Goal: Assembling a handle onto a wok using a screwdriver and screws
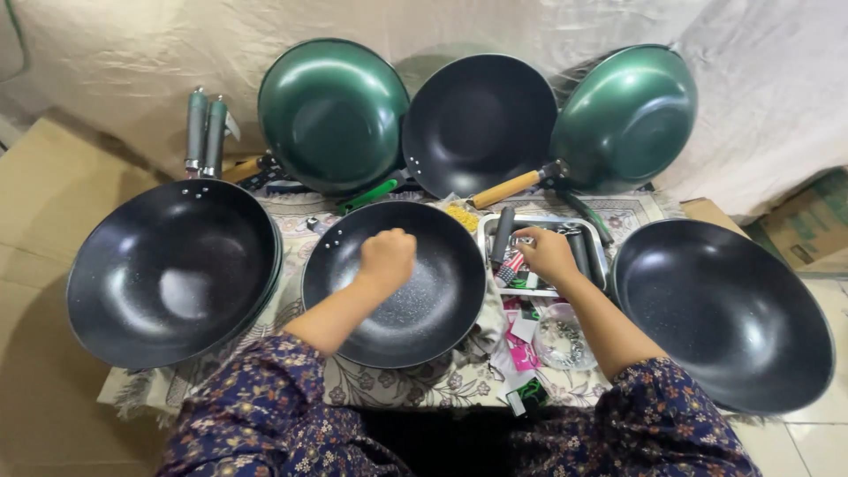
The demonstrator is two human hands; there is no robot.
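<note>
Black speckled pan point(415, 300) sits centre on the tabletop point(442, 384) under my left hand point(386, 259), clenched inside it on something I cannot see; right hand point(548, 254) fingers pinch small parts in the metal tray point(601, 256), so steady the pan first.

Both forearms bare, reaching forward from floral-print sleeves pushed up near the elbows.

Left hand point(386, 256): closed in a loose fist, knuckles up, wrist straight; hangs over the far half of the middle black pan point(395, 283).

Right hand point(548, 254): just right of that pan, past its rim; palm down, fingers curled downward, tips hidden. Forearm angles in from the lower right.

Hands apart, roughly level.
</note>
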